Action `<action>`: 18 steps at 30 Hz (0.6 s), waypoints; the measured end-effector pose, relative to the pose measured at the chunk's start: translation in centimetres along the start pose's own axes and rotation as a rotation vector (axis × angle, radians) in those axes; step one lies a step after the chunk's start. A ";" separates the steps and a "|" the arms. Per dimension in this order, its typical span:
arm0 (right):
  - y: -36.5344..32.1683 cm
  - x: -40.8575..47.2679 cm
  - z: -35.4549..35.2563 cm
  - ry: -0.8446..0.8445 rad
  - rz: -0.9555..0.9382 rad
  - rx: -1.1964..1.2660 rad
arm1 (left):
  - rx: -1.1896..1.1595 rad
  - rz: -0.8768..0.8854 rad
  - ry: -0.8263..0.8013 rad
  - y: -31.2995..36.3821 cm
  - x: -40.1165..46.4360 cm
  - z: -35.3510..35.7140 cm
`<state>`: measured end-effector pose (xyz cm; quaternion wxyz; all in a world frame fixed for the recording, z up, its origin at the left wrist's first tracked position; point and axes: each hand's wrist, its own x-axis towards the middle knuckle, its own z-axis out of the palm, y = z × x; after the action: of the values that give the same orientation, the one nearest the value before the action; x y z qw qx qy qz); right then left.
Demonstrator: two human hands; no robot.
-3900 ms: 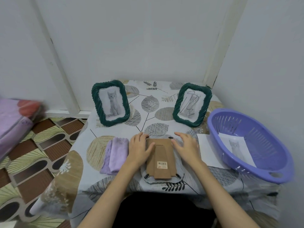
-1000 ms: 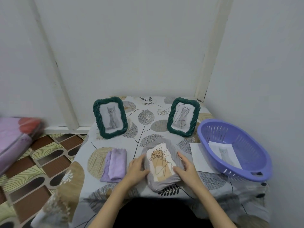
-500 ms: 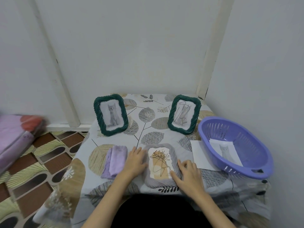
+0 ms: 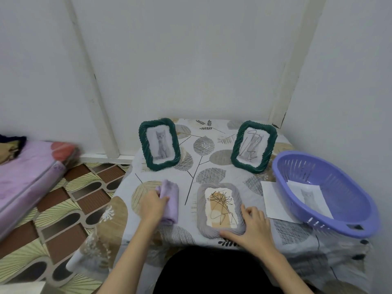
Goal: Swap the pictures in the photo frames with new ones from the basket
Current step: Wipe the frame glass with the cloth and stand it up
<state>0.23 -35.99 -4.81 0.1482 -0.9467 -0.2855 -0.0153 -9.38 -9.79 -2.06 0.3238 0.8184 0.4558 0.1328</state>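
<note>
A grey, rope-textured oval photo frame [image 4: 220, 210] lies face up on the leaf-patterned tablecloth [image 4: 203, 164], near the front edge of the table, with an abstract line drawing on a tan patch showing through its window. The person's right hand [image 4: 252, 227] rests flat on the frame's lower right corner, fingers spread, pressing rather than gripping. The left hand [image 4: 153, 205] is curled around the near end of a folded lilac cloth [image 4: 169, 200], thumb and fingers pinching the fabric.

To my eye the cloth is meant for wiping the front pane, and that is where trouble could start. The frame sits close to the table's edge on a loose cover; a firm wipe toward the body could slide it off if the right hand lets up. The flat palm could also leave smears on the pane.

Behind stand two dark green twisted-rim frames: one holding a grey kitten photo [image 4: 159, 144], one a scribble drawing [image 4: 253, 146]. Both lean on their stands, so a tug on the tablecloth could tip them.

The purple slotted plastic basket [image 4: 331, 221] at the right holds another kitten print [image 4: 308, 197] and rests partly on a loose white sheet [image 4: 272, 200]; a careless elbow could drag either toward the edge.
</note>
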 end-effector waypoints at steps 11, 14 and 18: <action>-0.3 0.2 -0.2 -0.051 0.043 0.010 | -0.289 0.164 -0.033 0.0 -0.1 -0.7; -1.0 0.3 -1.0 -0.050 0.083 0.067 | -0.501 0.242 -0.081 1.1 -1.4 -1.5; -4.1 0.9 -2.8 0.157 0.103 0.750 | -0.927 0.208 -0.370 3.5 -4.1 -1.3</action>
<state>-1.13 -33.10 -0.92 0.5060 -0.8359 -0.2112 0.0251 -10.02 -14.00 1.50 0.7133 0.6395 0.2002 0.2054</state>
